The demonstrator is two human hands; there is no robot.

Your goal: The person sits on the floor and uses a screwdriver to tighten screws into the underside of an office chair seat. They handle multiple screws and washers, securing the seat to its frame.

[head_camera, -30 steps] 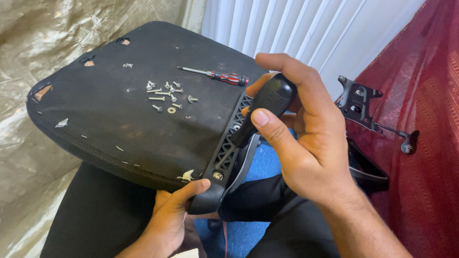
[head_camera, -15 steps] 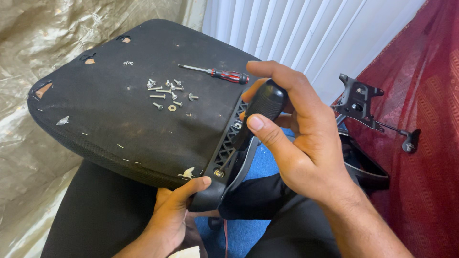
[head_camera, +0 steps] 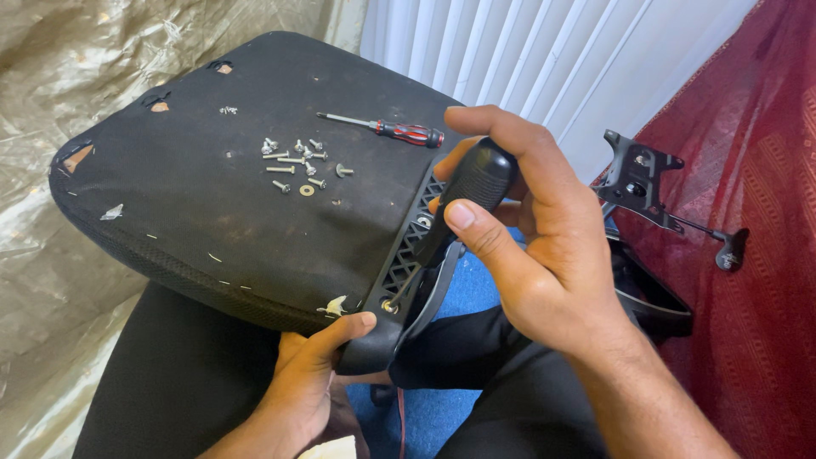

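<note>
Against the near edge of the worn black fabric seat cushion (head_camera: 221, 195), the black ribbed plastic bracket (head_camera: 406, 263) looks stiff and light; the left hand (head_camera: 310, 378) clasps its lower end. The right hand (head_camera: 527, 255) wraps a black-handled screwdriver (head_camera: 463, 200), tip at a bracket screw. Loose silver screws (head_camera: 297, 161) and a red-and-black screwdriver (head_camera: 391, 129) lie beyond.

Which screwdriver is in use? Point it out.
The black-handled screwdriver gripped in the right hand, its tip set in the ribbed black plastic part. The red-and-black screwdriver lies untouched on the black seat cushion, beside the loose screws.
</note>
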